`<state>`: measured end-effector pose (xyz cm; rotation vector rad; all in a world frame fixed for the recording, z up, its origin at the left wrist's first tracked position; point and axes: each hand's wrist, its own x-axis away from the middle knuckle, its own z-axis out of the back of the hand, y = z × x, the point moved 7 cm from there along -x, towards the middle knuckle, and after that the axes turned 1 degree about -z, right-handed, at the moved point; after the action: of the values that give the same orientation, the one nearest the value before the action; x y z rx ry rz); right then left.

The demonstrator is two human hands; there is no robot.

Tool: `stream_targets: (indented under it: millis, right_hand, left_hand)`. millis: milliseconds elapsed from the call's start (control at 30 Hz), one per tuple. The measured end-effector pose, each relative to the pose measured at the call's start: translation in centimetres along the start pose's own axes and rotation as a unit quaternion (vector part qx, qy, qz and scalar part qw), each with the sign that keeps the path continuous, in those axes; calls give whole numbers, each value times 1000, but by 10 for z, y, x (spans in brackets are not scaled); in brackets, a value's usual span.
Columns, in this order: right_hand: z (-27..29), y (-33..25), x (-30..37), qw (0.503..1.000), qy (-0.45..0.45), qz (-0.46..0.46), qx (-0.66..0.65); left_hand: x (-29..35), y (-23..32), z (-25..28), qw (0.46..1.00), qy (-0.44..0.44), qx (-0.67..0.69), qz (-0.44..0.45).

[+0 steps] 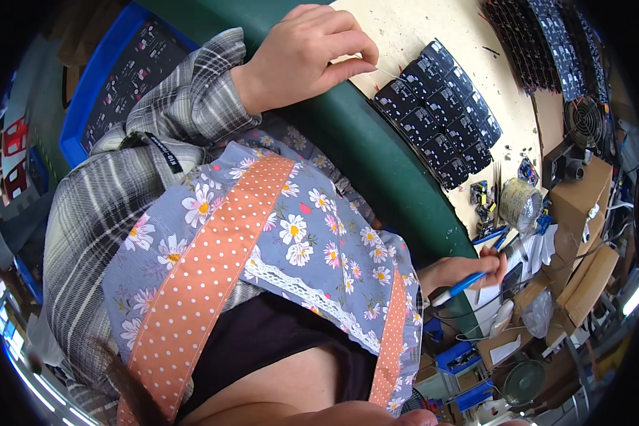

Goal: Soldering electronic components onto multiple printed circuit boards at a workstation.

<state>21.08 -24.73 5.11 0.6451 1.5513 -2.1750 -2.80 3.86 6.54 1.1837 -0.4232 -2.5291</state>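
Observation:
My left hand (316,51) is closed, thumb and forefinger pinching a thin pale wire (387,72). The wire's end points toward the near left edge of a panel of black circuit boards (440,113), which lies on a pale work surface (376,21). Lower at the right, my right hand (465,275) is wrapped round a blue pen-shaped tool (468,282) that looks like a soldering iron. A pale end sticks out of it toward me. Its far end is partly behind my fingers, so I cannot make out the tip.
Stacked board panels (539,46) stand at the far right. Beyond the boards are a tape-wrapped jar (520,202), tweezers (498,184) and small electronic parts (484,202). Cardboard boxes (582,192) crowd the right. A blue tray (74,135) holds more dark boards at left.

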Motion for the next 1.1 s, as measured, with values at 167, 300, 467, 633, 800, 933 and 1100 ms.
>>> stream_targets:
  millis: [167,300,467,633,800,933,1100]
  right_hand:
    - [-13,-16,16,997,-64,44,-16]
    - [-67,-60,62,921,-322,69,-208]
    - [-98,-80,77,876,-424,100,-206]
    - [-104,-74,82,875,-438,77,-191]
    - [-105,-76,83,865,-452,85,-203]
    - [-103,-77,84,867,-448,87,-202]
    - [-103,-77,85,868,-447,85,-199]
  left_hand:
    - [16,-9,-12,998,-39,24,53]
    - [16,-4,-19,998,-58,9,39]
    - [15,-2,-19,997,-67,10,33]
    - [15,-2,-19,997,-67,-2,27]
    - [15,-3,-21,998,-66,10,22]
    - [12,-2,-24,998,-63,13,18]
    - [11,-1,-28,998,-63,10,13]
